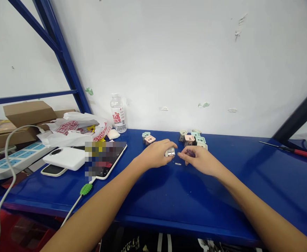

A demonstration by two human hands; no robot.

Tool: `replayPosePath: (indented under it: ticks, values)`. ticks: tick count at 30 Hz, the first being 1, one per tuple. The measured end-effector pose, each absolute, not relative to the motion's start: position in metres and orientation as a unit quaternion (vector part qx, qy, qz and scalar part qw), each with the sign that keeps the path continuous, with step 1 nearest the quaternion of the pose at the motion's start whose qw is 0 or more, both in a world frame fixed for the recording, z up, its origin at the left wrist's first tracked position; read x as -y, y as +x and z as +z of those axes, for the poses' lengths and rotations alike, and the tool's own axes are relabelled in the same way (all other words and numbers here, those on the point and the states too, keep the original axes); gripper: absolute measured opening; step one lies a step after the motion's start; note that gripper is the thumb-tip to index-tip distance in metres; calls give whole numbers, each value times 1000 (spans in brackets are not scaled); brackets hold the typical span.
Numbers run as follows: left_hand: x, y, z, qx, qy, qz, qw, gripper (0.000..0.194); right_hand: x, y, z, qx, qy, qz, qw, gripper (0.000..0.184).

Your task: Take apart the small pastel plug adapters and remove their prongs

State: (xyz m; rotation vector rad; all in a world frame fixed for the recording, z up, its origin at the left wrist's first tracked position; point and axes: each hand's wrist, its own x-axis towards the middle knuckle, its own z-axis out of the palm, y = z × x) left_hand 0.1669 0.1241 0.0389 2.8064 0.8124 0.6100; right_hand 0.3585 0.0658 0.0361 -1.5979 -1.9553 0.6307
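Observation:
My left hand (160,154) is closed around a small pale pencil sharpener part (170,152) with a shiny metal piece on its face. Just to its right, my right hand (199,159) has its fingers curled around a dark, see-through piece (191,153), mostly hidden by the fingers. Between and below the hands, a small silvery strip (178,163) lies on the blue table (169,203). Behind my left hand stand a green sharpener (145,134) and a pink sharpener (150,139). Several more pastel two-hole sharpeners (189,138) with dark bases cluster behind my right hand.
On the left are a phone (111,164) with a white cable, a white power bank (64,158), a power strip (19,157), a plastic bag (64,129) and a cardboard box (28,112). A water bottle (118,113) stands by the wall. A red-handled screwdriver (304,153) lies far right.

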Motion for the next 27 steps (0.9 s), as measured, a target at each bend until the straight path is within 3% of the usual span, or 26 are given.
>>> replayPosePath:
  ticks: [3, 10, 27]
  values:
    - [-127, 164, 41, -300, 931, 194, 73, 28, -66, 359, 33, 775, -581, 157, 193, 16]
    - [-128, 165, 40, -303, 934, 179, 69, 28, -73, 358, 15, 838, -532, 55, 103, 18]
    - [-128, 165, 38, -298, 939, 158, 63, 28, -72, 359, 13, 835, -530, 92, 116, 15]
